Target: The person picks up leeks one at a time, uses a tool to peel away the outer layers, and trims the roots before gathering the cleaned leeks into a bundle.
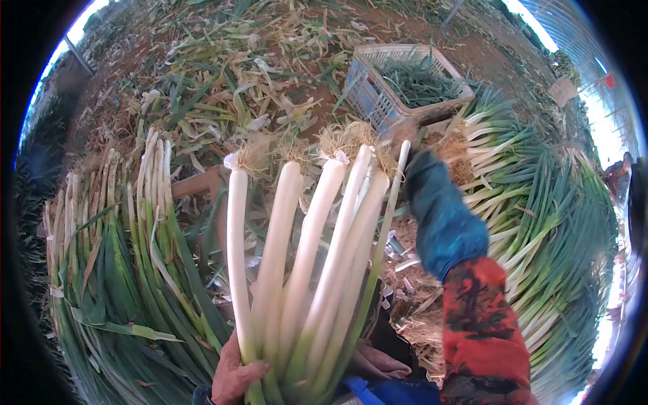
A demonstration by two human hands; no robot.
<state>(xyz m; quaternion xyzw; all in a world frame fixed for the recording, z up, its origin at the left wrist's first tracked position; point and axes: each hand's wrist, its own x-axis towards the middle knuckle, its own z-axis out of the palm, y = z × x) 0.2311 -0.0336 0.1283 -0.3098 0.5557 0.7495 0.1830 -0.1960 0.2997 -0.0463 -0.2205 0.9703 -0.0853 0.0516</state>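
Note:
A bunch of long green onions (317, 216) with thick white stalks stands upright in front of me, roots at the top. My left hand (236, 373) is wrapped round the bunch low down, where the stalks turn green. Near the root ends at the bunch's upper right is my right hand (407, 138), blurred and partly hidden by the blue cuff; its fingers cannot be made out. Right beside it is the tip of a thinner green onion (398, 172) at the edge of the bunch.
A large pile of green onions (533, 209) lies along the right. More leafy green onions (135, 270) lean at the left. Behind stands a blue and white plastic crate (378, 94) holding green leaves. Leaf scraps (229, 81) cover the ground, with loose roots (422, 324) nearer me.

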